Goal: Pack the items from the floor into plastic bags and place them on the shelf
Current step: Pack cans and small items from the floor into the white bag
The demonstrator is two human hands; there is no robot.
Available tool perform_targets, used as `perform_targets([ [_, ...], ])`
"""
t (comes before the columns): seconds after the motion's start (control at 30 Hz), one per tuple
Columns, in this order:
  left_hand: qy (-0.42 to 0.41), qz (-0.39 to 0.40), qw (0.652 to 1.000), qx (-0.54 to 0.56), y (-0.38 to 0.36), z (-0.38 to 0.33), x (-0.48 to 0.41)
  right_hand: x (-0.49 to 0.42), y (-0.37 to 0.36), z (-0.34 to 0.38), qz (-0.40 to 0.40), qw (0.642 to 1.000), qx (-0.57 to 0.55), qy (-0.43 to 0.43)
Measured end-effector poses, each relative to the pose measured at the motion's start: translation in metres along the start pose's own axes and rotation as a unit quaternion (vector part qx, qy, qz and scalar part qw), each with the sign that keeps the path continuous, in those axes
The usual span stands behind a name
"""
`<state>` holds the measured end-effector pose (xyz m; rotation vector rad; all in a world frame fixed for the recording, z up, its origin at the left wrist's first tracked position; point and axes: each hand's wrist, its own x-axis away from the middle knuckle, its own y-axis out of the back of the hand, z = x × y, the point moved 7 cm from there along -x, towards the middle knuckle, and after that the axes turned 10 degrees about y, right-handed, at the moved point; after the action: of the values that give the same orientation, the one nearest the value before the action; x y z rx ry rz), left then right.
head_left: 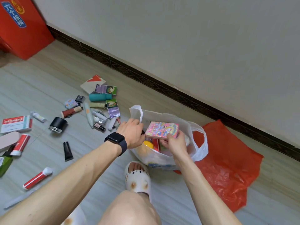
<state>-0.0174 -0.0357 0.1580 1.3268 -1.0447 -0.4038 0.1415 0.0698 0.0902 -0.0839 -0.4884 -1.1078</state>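
Note:
A white plastic bag [197, 148] stands open on the floor in front of me, with a yellow thing and red packs inside. My left hand [132, 133], a dark watch on its wrist, grips the bag's left rim near one handle. My right hand [176, 142] holds a pink cartoon-printed box [162, 129] flat over the bag's mouth. To the left, several small items lie scattered on the floor: a teal bottle [99, 97], a black jar [58, 124], a black tube [67, 151], a red and white tube [37, 177].
A red plastic bag [227, 163] lies flat on the floor right of the white one. A red carton [21, 30] stands against the wall at far left. My slippered foot [138, 177] and knee sit just below the bag. A dark skirting board runs along the wall.

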Motion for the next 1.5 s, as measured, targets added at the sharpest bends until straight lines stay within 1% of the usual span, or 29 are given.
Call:
perform_targets([
  [0.03,0.001,-0.007,1.0,0.008,0.002,0.003,0.001,-0.003,-0.014,-0.003,0.011,1.0,-0.012,-0.016],
  [0.07,0.001,-0.015,1.0,0.01,0.004,0.006,0.003,-0.006,-0.025,-0.009,0.023,1.0,0.0,-0.016],
  [0.1,-0.003,-0.021,1.0,0.008,0.006,0.009,0.006,-0.01,-0.033,-0.012,0.037,0.997,0.068,0.0],
  [0.13,-0.008,-0.028,1.0,0.003,0.008,0.011,0.01,-0.013,-0.039,-0.013,0.065,0.981,0.18,0.036],
  [0.17,-0.014,-0.034,0.999,-0.005,0.009,0.013,0.014,-0.012,-0.04,-0.014,0.091,0.943,0.313,0.072],
  [0.2,-0.017,-0.041,0.999,-0.016,0.01,0.016,0.018,-0.012,-0.04,-0.019,0.104,0.89,0.429,0.116],
  [0.23,-0.018,-0.046,0.998,-0.028,0.01,0.018,0.022,-0.007,-0.04,-0.022,0.121,0.843,0.503,0.146],
  [0.27,-0.016,-0.05,0.998,-0.042,0.01,0.02,0.026,-0.003,-0.038,-0.027,0.141,0.814,0.54,0.159],
  [0.37,-0.006,-0.04,0.997,-0.062,0.01,0.027,0.032,0.005,-0.033,-0.037,0.222,0.77,0.575,0.164],
  [0.4,0.0,-0.028,0.998,-0.062,0.01,0.029,0.034,0.005,-0.031,-0.038,0.241,0.759,0.583,0.164],
  [0.43,0.004,-0.014,0.998,-0.06,0.01,0.03,0.037,0.006,-0.028,-0.033,0.25,0.755,0.584,0.165],
  [0.47,0.007,0.0,0.998,-0.059,0.011,0.031,0.04,0.007,-0.026,-0.027,0.251,0.757,0.578,0.174],
  [0.53,0.005,0.017,0.998,-0.062,0.017,0.035,0.046,0.014,-0.024,-0.004,0.235,0.776,0.543,0.22],
  [0.6,0.004,0.015,0.998,-0.067,0.031,0.041,0.051,0.025,-0.028,0.022,0.224,0.793,0.5,0.266],
  [0.67,0.019,-0.001,0.998,-0.061,0.05,0.056,0.059,0.039,-0.037,0.05,0.221,0.789,0.474,0.321],
  [0.73,0.051,-0.028,0.997,-0.041,0.068,0.082,0.068,0.056,-0.051,0.08,0.217,0.774,0.458,0.379],
  [0.8,0.087,-0.05,0.995,-0.029,0.082,0.114,0.081,0.075,-0.069,0.107,0.226,0.76,0.443,0.419],
  [0.87,0.126,-0.052,0.99,-0.025,0.086,0.15,0.097,0.094,-0.093,0.129,0.247,0.74,0.431,0.453],
  [0.97,0.195,-0.059,0.979,-0.005,0.08,0.208,0.127,0.119,-0.136,0.151,0.278,0.689,0.436,0.509],
  [1.07,0.264,-0.062,0.963,0.012,0.058,0.259,0.157,0.132,-0.181,0.158,0.3,0.651,0.438,0.543],
  [1.17,0.309,-0.031,0.95,0.037,0.021,0.296,0.174,0.129,-0.222,0.148,0.319,0.631,0.442,0.551],
  [1.3,0.332,0.013,0.94,0.075,-0.037,0.326,0.169,0.103,-0.271,0.106,0.361,0.587,0.516,0.509],
  [1.37,0.332,0.033,0.938,0.088,-0.066,0.333,0.156,0.083,-0.29,0.078,0.376,0.575,0.55,0.476],
  [1.43,0.331,0.058,0.936,0.101,-0.094,0.338,0.139,0.058,-0.305,0.046,0.392,0.567,0.588,0.424],
  [1.5,0.331,0.086,0.933,0.11,-0.124,0.341,0.121,0.029,-0.315,0.013,0.398,0.566,0.619,0.373],
])
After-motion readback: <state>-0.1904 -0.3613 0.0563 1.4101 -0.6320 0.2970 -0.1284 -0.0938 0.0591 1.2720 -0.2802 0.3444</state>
